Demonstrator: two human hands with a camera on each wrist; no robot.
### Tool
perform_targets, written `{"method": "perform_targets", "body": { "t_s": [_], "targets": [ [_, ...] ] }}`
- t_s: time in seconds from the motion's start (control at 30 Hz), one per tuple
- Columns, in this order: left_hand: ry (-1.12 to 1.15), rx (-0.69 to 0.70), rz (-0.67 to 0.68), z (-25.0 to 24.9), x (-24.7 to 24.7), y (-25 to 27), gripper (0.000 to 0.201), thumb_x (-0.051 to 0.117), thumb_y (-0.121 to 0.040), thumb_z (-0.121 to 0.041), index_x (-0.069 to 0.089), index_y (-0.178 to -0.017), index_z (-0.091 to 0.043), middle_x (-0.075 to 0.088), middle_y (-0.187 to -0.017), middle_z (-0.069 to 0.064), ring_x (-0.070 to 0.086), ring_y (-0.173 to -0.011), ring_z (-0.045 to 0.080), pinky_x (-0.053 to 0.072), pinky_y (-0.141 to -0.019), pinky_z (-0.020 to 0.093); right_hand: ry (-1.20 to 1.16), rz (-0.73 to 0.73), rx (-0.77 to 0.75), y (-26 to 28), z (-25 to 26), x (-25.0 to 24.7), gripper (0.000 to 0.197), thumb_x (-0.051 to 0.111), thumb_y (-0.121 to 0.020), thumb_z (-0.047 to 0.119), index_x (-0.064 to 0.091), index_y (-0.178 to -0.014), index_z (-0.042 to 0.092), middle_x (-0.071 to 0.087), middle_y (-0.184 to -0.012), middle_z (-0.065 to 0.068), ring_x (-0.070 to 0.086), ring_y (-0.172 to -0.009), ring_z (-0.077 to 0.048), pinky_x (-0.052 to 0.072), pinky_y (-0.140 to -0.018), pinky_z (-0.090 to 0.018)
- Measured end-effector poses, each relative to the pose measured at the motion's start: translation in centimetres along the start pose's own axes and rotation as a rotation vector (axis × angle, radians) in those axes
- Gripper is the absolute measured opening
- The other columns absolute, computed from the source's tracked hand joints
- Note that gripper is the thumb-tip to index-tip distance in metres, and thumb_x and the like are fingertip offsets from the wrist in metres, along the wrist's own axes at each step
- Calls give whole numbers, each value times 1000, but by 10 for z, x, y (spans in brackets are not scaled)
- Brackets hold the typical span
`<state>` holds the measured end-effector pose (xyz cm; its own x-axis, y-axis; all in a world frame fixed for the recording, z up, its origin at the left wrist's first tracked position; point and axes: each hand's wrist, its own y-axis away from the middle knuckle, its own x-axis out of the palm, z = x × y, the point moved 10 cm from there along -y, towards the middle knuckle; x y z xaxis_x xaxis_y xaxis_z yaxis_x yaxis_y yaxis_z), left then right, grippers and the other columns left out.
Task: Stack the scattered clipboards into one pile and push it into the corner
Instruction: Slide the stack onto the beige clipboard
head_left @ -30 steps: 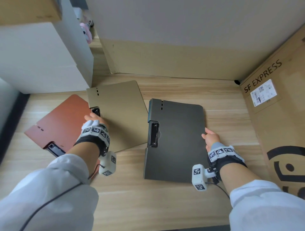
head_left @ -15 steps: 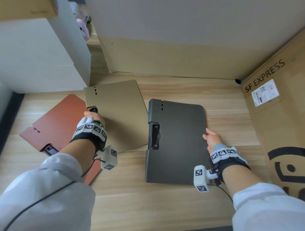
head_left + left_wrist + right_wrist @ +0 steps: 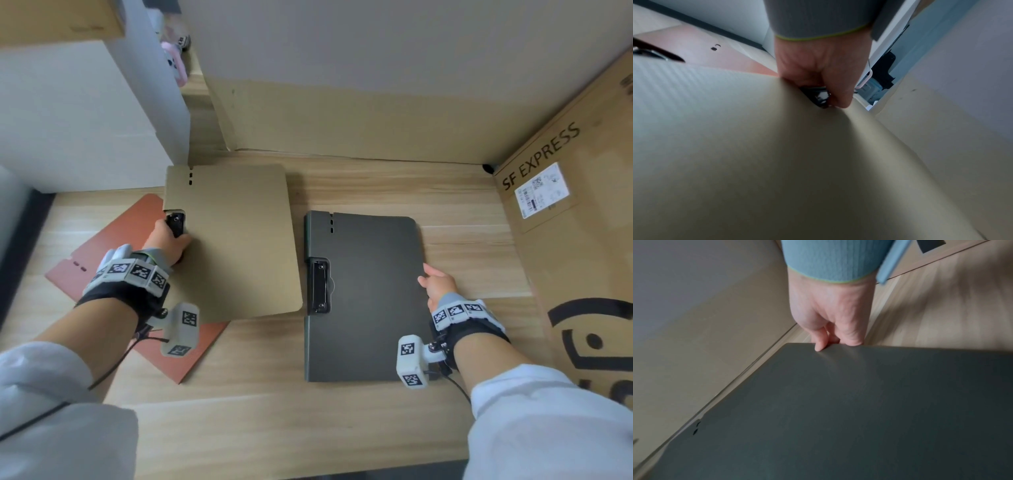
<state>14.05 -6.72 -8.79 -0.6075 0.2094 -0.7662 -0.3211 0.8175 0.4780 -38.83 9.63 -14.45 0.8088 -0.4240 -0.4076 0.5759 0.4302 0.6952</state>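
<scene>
Three clipboards lie on the wooden table [image 3: 274,428]. My left hand [image 3: 169,240] grips the tan clipboard [image 3: 236,240] at its black clip [image 3: 175,222], and its left edge is raised off the red-brown clipboard [image 3: 113,246] underneath. In the left wrist view the fingers of my left hand [image 3: 824,91] curl round the clip [image 3: 818,97] at the tan clipboard's [image 3: 777,162] edge. My right hand [image 3: 436,282] pinches the right edge of the dark grey clipboard [image 3: 366,301], which lies flat to the right. In the right wrist view my right hand [image 3: 836,337] has its thumb on top of the dark grey clipboard [image 3: 838,418] and fingers under the edge.
A cardboard wall [image 3: 342,113] stands along the back and an SF EXPRESS carton [image 3: 575,240] on the right; they meet in the far right corner [image 3: 488,168]. A white box [image 3: 78,113] stands at the back left.
My left hand has lifted and swung the tan clipboard so that it stands squarer to the dark grey one. My right hand stays on the dark grey clipboard's edge.
</scene>
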Motion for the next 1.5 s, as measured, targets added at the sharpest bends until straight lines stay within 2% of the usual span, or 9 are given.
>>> {"method": "perform_targets", "body": {
  "t_s": [0.1,0.2,0.3,0.5,0.63,0.73,0.83,1.03,1.5],
  "targets": [
    [-20,72,49,-14,-1,8,47,54,-90,-16,42,-129,8,55,-122,33,56,-110,44,44,-92,45,8,3,-11,2,0,4,52,35,-93,-7,45,-139,17,47,-144,-8,41,-134,-23,32,-108,-32],
    [-68,137,98,-38,14,30,48,55,-89,-15,41,-130,6,56,-121,31,56,-110,42,44,-85,40,-22,22,-19,8,2,15,51,34,-94,-4,44,-139,18,52,-140,-9,49,-123,-22,42,-95,-30],
    [-99,197,153,-60,45,57,49,55,-89,-12,39,-132,5,54,-124,29,55,-114,40,43,-84,37,-48,119,-37,20,9,41,50,43,-94,4,39,-142,15,47,-143,-9,44,-131,-26,34,-108,-35],
    [-96,177,196,-80,102,97,53,55,-89,-11,34,-136,4,47,-137,27,49,-125,39,41,-99,41,-72,317,27,37,10,75,59,44,-95,33,24,-148,17,20,-158,-7,20,-144,-31,21,-115,-43],
    [-111,126,181,-82,124,111,58,53,-90,-11,29,-141,3,30,-146,22,41,-131,41,35,-109,44,-70,323,1,36,8,74,64,50,-93,29,21,-149,17,20,-158,-8,17,-146,-28,16,-117,-41],
    [-124,106,209,-80,139,116,57,51,-91,-9,28,-141,2,37,-144,24,42,-131,40,35,-108,43,-43,319,-29,38,10,71,64,51,-93,19,20,-148,10,25,-156,-10,21,-144,-27,18,-116,-39],
    [-118,95,229,-79,150,120,60,49,-91,-10,23,-144,-1,46,-140,25,48,-127,40,39,-104,44,6,334,-82,41,12,75,58,55,-90,11,33,-144,8,42,-147,-7,42,-134,-26,31,-113,-39],
    [-84,83,226,-77,155,123,69,48,-92,-12,12,-151,-6,36,-147,23,41,-133,39,36,-109,46,71,303,-157,2,-1,83,67,58,-85,12,30,-146,16,42,-148,-8,45,-132,-28,34,-111,-47],
    [-13,42,171,-77,157,119,53,43,-93,-13,29,-143,-3,40,-143,21,47,-125,40,40,-102,45,88,152,-160,25,17,70,60,54,-91,18,29,-146,18,37,-151,-7,42,-134,-28,33,-111,-39]
  ]
}}
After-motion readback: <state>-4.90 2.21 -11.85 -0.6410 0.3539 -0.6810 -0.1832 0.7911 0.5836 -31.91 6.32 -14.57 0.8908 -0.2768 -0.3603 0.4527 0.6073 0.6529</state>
